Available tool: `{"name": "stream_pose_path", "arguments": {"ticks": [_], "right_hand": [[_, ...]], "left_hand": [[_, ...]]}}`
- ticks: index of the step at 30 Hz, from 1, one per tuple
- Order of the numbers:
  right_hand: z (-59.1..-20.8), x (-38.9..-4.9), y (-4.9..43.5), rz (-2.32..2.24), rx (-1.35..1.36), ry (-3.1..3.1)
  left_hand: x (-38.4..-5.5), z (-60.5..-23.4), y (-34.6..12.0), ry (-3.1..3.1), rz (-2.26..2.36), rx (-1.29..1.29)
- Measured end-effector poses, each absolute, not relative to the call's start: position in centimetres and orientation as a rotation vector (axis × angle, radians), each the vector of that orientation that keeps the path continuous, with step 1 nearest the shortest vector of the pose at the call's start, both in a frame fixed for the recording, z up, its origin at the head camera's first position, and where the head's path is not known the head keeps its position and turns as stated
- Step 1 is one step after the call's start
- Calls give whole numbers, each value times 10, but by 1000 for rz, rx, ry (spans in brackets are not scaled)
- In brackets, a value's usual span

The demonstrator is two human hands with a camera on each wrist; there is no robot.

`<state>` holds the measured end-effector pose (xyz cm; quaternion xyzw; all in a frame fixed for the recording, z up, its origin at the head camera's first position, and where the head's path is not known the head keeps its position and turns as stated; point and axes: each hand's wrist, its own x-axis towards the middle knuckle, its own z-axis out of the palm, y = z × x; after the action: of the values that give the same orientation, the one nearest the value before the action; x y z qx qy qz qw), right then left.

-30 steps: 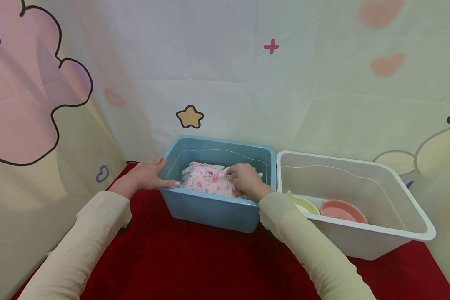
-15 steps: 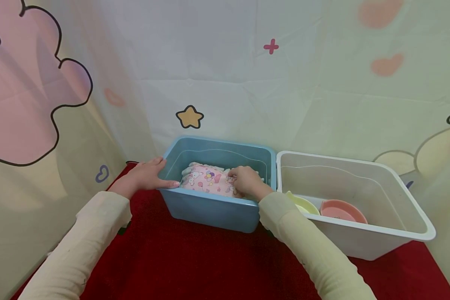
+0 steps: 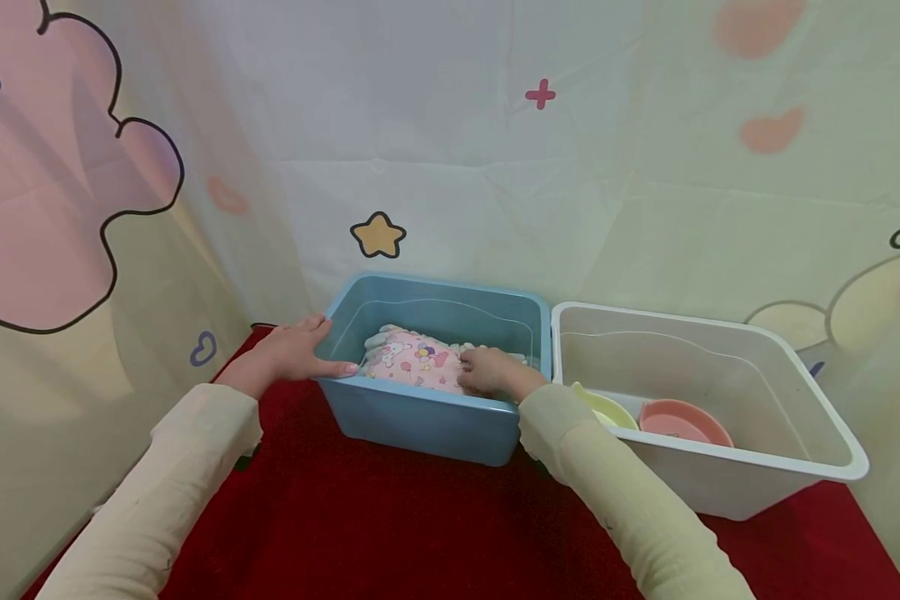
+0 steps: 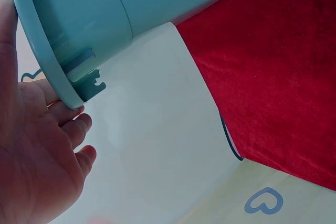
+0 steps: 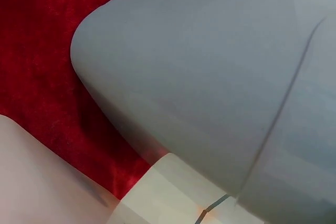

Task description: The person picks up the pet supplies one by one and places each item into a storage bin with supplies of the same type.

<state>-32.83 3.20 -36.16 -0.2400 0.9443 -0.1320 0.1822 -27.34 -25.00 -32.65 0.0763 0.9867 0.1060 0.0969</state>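
Note:
A blue plastic bin (image 3: 420, 421) stands on the red cloth. Inside it lies a pink cloth bundle (image 3: 408, 364) printed with a white rabbit, balloons and flowers, with some white frilly or fringed material showing at its edges. My left hand (image 3: 292, 352) rests on the bin's left front corner, thumb along the front rim and fingers over the left side; in the left wrist view its fingers touch the bin's rim (image 4: 44, 64). Reaching over the front rim, my right hand (image 3: 492, 372) grips the bundle's right edge with curled fingers, their tips partly hidden.
To the right, a white bin (image 3: 720, 462) stands against the blue one. It holds a yellow-green dish (image 3: 607, 407) and a pink dish (image 3: 687, 421). Red velvet cloth (image 3: 412, 533) covers the surface, and a printed curtain (image 3: 450, 200) hangs close behind both bins.
My right hand has lowered slightly inside the blue bin, along the right edge of the pink bundle. The left hand and both bins keep their places.

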Motion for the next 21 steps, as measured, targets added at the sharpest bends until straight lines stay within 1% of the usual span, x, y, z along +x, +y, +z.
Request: {"name": "stream_pose_path", "arguments": {"ticks": [9, 16, 21], "right_hand": [[-362, -324, 36, -415, -619, 2573], [-355, -321, 39, -334, -720, 2639], [-350, -317, 43, -357, -784, 2723]], "left_hand": [[-273, -327, -248, 2918, 341, 222], [-273, -326, -248, 2913, 354, 221], [-272, -327, -249, 2915, 369, 224]]}}
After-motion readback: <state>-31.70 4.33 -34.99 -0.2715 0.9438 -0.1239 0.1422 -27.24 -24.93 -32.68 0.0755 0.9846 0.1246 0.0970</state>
